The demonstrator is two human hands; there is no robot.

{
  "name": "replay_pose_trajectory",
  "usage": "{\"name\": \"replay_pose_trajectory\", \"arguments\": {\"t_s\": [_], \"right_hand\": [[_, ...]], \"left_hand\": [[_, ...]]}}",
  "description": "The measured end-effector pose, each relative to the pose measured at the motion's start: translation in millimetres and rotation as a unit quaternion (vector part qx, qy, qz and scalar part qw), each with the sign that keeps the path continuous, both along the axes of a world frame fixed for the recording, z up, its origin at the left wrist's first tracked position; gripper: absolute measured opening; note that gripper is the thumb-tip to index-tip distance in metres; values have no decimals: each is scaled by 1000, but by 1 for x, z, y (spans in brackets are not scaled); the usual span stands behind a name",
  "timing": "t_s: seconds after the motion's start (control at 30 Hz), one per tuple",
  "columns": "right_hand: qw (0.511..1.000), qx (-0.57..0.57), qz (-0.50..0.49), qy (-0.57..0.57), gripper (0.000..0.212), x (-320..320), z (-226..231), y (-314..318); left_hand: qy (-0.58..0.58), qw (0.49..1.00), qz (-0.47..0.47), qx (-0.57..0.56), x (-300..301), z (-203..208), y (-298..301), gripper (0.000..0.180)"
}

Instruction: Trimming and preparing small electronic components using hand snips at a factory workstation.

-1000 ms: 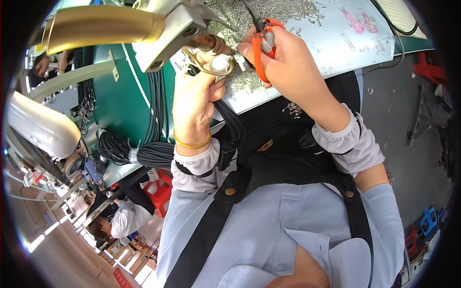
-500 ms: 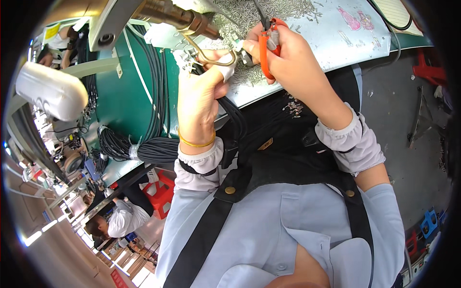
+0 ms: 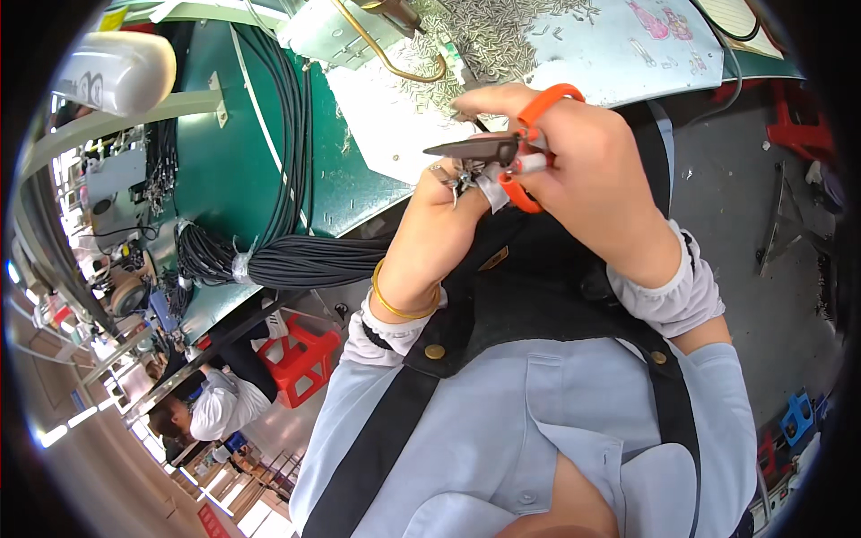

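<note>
Orange-handled scissors with dark metal blades [image 3: 489, 149] over a bunch of silvery, pointed metal pieces [image 3: 461, 179]

We found the scissors in front of the person's chest, just off the near edge of the work surface, their blades pointing left across the top of the bunch. Whether blade and metal touched, we could not tell. The right hand [image 3: 599, 166] was closed around the orange loops, its index finger stretched out beyond the blades. The left hand [image 3: 439, 224] gripped the bunch, the metal ends sticking up above its fingers. Between the two hands we saw a scrap of white material [image 3: 491, 191], though not clearly enough to say what it was wrapped on. A thin yellow bracelet [image 3: 384, 300] circled the left wrist.

Beyond the hands, we saw a heap of small silvery metal pins [image 3: 502, 40] spread over a pale, smooth sheet [image 3: 596, 76] with pink figures on it. Near the heap hung a curved brass-coloured rod [image 3: 378, 56]. To the left, a thick bundle of black cables [image 3: 314, 262] lay partly on a green tabletop [image 3: 220, 170]. Farther off, at lower left, we noticed a red plastic stool [image 3: 300, 363] and a co-worker in a white top [image 3: 224, 408].
</note>
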State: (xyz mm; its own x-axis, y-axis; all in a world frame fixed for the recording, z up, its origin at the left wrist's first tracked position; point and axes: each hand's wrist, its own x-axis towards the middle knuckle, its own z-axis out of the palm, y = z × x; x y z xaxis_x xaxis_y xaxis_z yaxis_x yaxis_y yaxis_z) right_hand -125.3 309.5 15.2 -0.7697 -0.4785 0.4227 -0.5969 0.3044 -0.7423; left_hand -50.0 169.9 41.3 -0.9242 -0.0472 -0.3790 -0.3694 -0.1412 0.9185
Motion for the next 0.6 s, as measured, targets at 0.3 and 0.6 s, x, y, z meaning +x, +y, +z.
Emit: {"name": "replay_pose_trajectory", "arguments": {"t_s": [0.3,0.6], "right_hand": [[993,-49,89,-56,10,8,-2,-4],[917,-152,55,-364,12,9,-1,-3]], "left_hand": [[2,999,1,40,9,-11,2,23],[10,999,15,34,3,1,-3,15]]}}
